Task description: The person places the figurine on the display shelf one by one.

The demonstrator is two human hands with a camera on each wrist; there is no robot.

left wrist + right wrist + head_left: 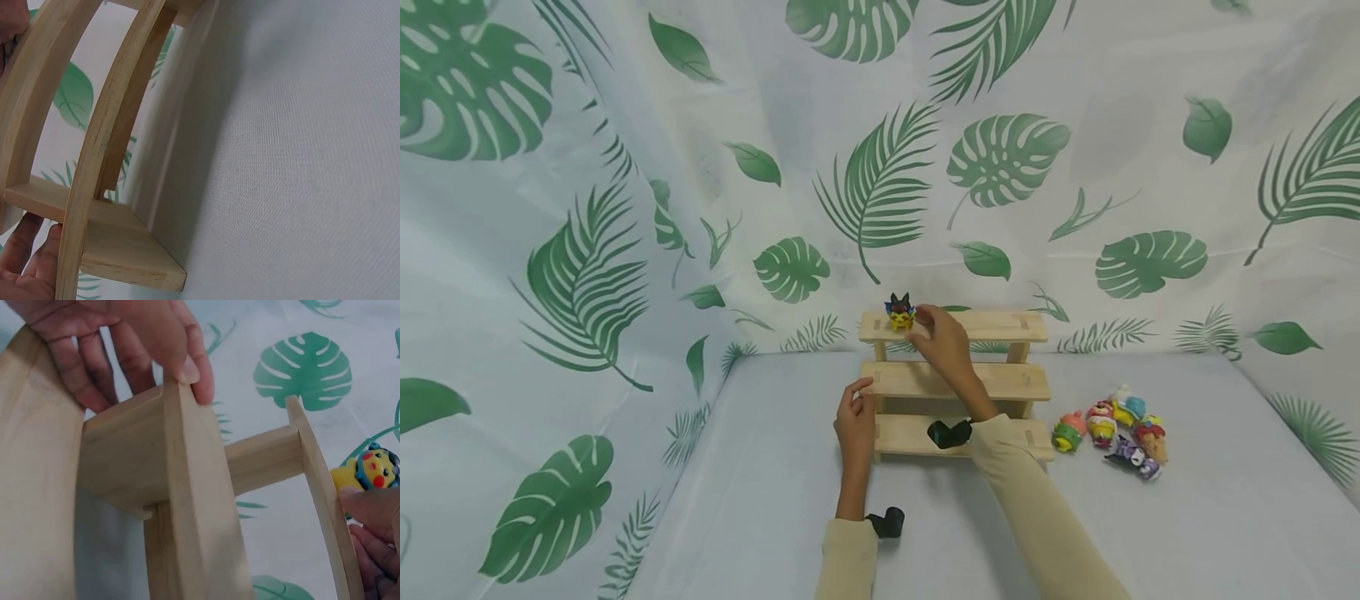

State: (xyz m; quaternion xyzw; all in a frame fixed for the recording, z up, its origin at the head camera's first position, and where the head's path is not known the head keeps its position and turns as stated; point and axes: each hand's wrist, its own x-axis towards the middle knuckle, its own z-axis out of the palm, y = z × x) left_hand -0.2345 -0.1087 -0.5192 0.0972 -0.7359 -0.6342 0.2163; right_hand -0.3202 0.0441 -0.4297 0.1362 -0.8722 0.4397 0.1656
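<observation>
Although part of it is masked by fingers in the right wrist view, the yellow figure [899, 313], with dark and blue headgear, is found upright at the left end of the top tier of the wooden stand [955, 381]. The right hand [943, 342] has its thumb and fingers curled at the figure's right side; whether they pinch it or merely touch it cannot be told. The left hand [855, 417] grips the left end of the middle tier, thumb on the plank's edge, fingers around the upright. To the right of the stand, a cluster of colourful figures [1102, 423] rests on the white surface [775, 500]. A black device is worn at each wrist, beside beige sleeves [1037, 508]. Behind stands a white sheet [1037, 275] printed with green leaves
</observation>
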